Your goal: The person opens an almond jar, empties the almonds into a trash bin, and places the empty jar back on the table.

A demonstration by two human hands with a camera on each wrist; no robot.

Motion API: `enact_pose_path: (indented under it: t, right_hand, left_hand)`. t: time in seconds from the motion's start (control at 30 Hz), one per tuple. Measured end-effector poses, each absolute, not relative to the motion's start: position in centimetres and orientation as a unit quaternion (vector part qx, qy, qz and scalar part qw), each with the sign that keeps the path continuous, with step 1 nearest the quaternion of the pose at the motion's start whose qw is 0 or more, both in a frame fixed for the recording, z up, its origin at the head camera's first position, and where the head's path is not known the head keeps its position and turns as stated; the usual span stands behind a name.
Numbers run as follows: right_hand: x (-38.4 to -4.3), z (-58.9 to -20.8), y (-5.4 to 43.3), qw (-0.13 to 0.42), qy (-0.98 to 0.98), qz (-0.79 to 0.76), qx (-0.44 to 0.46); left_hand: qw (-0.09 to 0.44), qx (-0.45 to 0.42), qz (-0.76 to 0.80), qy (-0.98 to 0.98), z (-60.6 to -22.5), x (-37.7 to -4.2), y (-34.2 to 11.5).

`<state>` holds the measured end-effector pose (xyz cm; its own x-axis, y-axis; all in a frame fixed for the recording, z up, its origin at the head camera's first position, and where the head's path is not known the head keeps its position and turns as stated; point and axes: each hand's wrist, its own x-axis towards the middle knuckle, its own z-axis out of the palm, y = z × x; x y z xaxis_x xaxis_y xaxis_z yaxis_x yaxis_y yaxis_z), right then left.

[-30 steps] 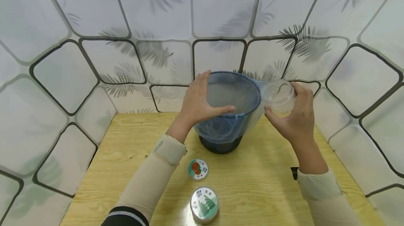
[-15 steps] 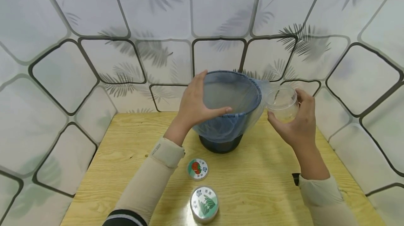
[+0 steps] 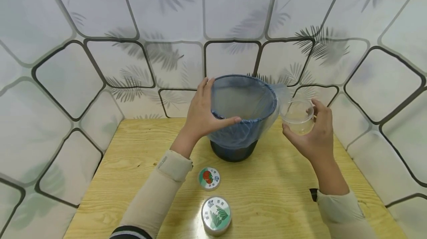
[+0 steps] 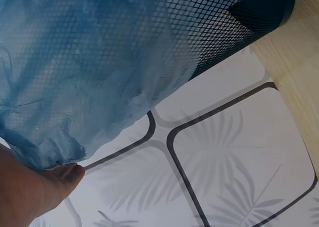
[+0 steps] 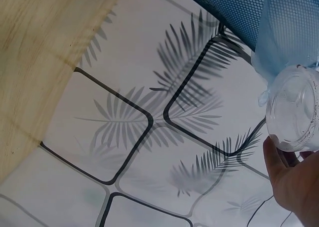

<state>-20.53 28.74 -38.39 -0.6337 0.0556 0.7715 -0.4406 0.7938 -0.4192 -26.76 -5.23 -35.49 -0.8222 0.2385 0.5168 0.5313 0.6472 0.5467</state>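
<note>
Left hand (image 3: 200, 115) spread at the left rim of the bin (image 3: 233, 153), thumb across the front. Nearer the person than that hand, on the counter (image 3: 133, 165): tomato-label disc (image 3: 209, 178), then green-label tub (image 3: 216, 215). Bin, lined with blue bag (image 3: 237, 135), stands between the hands. Clear cup (image 3: 297, 118) pinched in right hand (image 3: 317, 135), just beside the bag.

**Left hand (image 4: 30, 192) in contact with bin liner (image 4: 75, 77)**

I observe a dark mesh bin (image 4: 224, 37), its base on a pale wooden table (image 4: 296, 62). The liner, translucent blue plastic, covers the upper mesh and bunches into creases where the hand touches it. The hand shows only in part. On the far side stands a white wall (image 4: 199, 147) with dark curved lines and grey leaves.
</note>
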Motion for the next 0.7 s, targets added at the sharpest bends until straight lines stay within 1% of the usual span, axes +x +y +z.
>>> enact_pose_path:
  t: [0.2,0.53,0.7]
  right_hand:
    - [-20.3,-39.2,28.8,0.404,-0.857,0.301,0.111]
    - [-19.9,-40.5,28.5,0.399,-0.852,0.32,0.11]
    - [-19.6,-41.4,28.5,0.379,-0.857,0.332,0.111]
  left_hand:
    - [0.209,-0.215,-0.36,-0.884,-36.4,-26.5,-5.7]
    - [0.195,-0.207,-0.368,-0.885,-37.6,-25.8,-6.5]
    - [0.196,-0.21,-0.368,-0.885,-38.3,-25.4,-6.8]
